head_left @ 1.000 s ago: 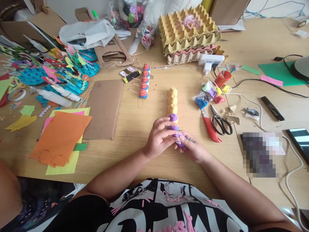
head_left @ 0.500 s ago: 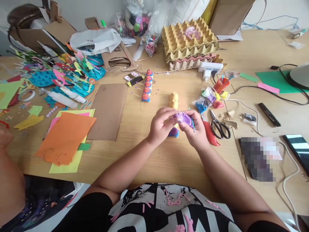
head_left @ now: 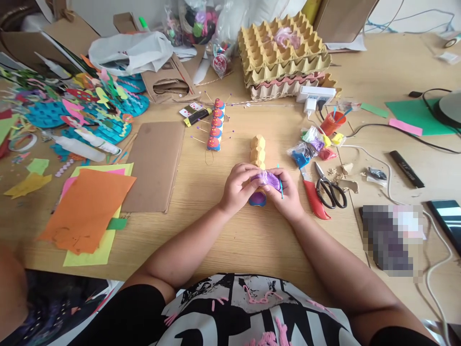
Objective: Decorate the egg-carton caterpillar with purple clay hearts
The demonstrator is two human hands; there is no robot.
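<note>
Between both hands is a packet of purple clay in clear wrap (head_left: 267, 179). My left hand (head_left: 240, 188) pinches its left side, and my right hand (head_left: 287, 196) grips its right side along with a thin teal stick (head_left: 282, 188). Behind the hands a strip of yellow egg-carton cups (head_left: 258, 148) lies lengthwise; its near end (head_left: 258, 198) is covered in purple and blue, and its middle is hidden by the hands. Farther left stands a finished-looking strip of red and blue cups (head_left: 215, 126) with faces and pins sticking out.
Scissors (head_left: 329, 188) and a red-handled knife (head_left: 316, 199) lie right of my hands, near clay bags (head_left: 306, 148) and an orange cup (head_left: 332, 123). Stacked egg trays (head_left: 284, 53) stand behind. Cardboard (head_left: 153, 166) and orange paper (head_left: 88, 206) lie left. Another person's arm (head_left: 12, 288) is at far left.
The view has shifted slightly. Both hands still hold the purple packet, now a little lower against the carton strip. The other person's hand at the left has gone out of view.
</note>
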